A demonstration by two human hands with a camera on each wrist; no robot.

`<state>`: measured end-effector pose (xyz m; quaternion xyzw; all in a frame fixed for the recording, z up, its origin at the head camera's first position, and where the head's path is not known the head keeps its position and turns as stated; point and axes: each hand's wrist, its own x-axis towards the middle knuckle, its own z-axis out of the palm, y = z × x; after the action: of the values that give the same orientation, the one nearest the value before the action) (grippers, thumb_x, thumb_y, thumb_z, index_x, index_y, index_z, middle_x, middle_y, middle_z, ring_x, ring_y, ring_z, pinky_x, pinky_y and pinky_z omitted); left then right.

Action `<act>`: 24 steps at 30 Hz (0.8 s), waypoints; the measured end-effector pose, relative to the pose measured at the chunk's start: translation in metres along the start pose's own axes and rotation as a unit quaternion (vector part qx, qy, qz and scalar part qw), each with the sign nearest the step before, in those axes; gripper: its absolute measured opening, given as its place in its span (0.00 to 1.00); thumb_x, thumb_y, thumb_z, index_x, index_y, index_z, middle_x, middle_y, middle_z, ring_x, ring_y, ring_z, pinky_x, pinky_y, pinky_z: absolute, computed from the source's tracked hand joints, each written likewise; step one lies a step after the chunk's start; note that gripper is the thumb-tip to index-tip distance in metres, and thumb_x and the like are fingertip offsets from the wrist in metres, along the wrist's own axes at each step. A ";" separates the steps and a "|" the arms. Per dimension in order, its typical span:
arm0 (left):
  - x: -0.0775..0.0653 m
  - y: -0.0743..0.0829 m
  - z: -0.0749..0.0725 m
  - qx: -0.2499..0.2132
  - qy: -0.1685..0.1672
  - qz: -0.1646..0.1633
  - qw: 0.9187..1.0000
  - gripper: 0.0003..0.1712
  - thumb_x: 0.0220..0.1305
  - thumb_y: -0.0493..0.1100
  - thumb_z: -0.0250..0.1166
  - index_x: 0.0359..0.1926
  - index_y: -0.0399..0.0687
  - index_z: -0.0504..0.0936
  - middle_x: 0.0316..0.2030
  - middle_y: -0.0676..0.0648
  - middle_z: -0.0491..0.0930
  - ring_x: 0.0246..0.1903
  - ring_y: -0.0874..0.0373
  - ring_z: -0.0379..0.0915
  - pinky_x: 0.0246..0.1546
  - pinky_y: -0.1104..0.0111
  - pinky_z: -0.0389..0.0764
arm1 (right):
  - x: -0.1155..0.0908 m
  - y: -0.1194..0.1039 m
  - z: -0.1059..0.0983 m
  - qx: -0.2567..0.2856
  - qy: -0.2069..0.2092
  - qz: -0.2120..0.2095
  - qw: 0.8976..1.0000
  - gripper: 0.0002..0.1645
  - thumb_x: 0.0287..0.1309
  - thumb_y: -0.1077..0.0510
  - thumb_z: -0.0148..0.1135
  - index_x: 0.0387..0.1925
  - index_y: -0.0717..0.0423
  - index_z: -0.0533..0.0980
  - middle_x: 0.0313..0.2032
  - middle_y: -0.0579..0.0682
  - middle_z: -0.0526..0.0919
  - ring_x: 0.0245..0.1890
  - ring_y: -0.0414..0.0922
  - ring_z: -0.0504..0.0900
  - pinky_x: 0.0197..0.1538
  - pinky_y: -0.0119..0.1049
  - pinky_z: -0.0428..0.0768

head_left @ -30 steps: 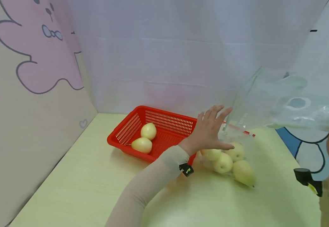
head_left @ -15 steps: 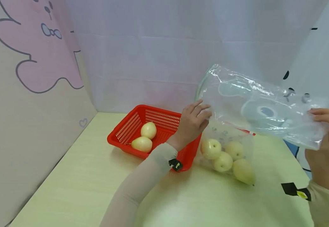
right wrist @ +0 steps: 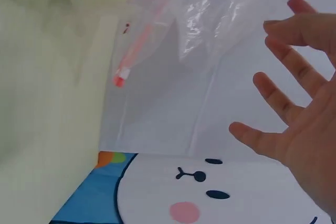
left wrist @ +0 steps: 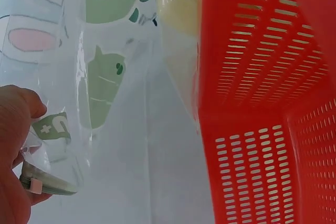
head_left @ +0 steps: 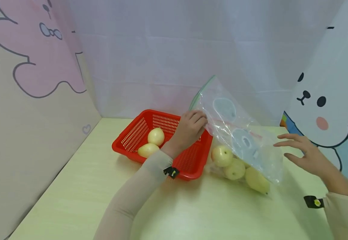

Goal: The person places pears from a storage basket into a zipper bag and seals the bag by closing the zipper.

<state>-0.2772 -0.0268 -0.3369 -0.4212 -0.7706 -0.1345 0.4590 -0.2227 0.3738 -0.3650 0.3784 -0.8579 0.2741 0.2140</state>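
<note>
My left hand pinches the top of a clear zip bag near its green zip edge. In the left wrist view, the thumb and fingers of the left hand hold the bag's corner beside the zip slider. Printed green figures show on the bag. It slants down to the right, overlapping a second zip bag of pale yellow pears on the table. Spread fingers mark my right hand, holding nothing, just right of the hanging bag; the right wrist view shows this right hand with bent, separated fingers.
A red plastic basket stands left of the bagged pears. Inside it lie two pears, one round pear behind a long-stemmed pear. The pale table meets a curtain at the back and printed cartoon walls at the sides.
My left hand has moved left and taken hold of the clear bag's top. The right hand has let go of the bag's other end, which now hangs over the bagged pears.
</note>
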 end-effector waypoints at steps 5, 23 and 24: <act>0.004 0.007 -0.007 0.052 -0.009 0.015 0.999 0.02 0.64 0.36 0.67 0.38 0.43 0.83 0.41 0.47 0.82 0.46 0.50 0.76 0.49 0.58 0.78 | 0.044 -0.016 -0.003 -0.040 0.044 -0.037 0.998 0.20 0.64 0.53 0.65 0.51 0.63 0.78 0.59 0.40 0.75 0.62 0.33 0.63 0.61 0.28 0.55; 0.027 0.059 -0.045 0.214 -0.009 0.092 0.972 0.10 0.68 0.36 0.56 0.33 0.50 0.83 0.39 0.51 0.81 0.46 0.52 0.75 0.51 0.47 0.77 | 0.195 -0.119 0.025 -0.162 0.051 -0.224 0.960 0.28 0.65 0.62 0.47 0.66 0.54 0.67 0.65 0.61 0.68 0.66 0.66 0.60 0.63 0.74 0.43; 0.027 0.062 -0.046 0.215 -0.008 0.096 0.972 0.10 0.68 0.36 0.56 0.31 0.50 0.83 0.39 0.51 0.81 0.45 0.52 0.75 0.51 0.48 0.77 | 0.198 -0.120 0.027 -0.163 0.048 -0.223 0.960 0.29 0.63 0.64 0.49 0.66 0.55 0.68 0.63 0.61 0.70 0.65 0.67 0.60 0.62 0.74 0.42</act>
<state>-0.2083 -0.0019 -0.3005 -0.3861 -0.7410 0.0822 0.5432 -0.2581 0.1839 -0.2349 0.5064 -0.7735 0.0937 0.3695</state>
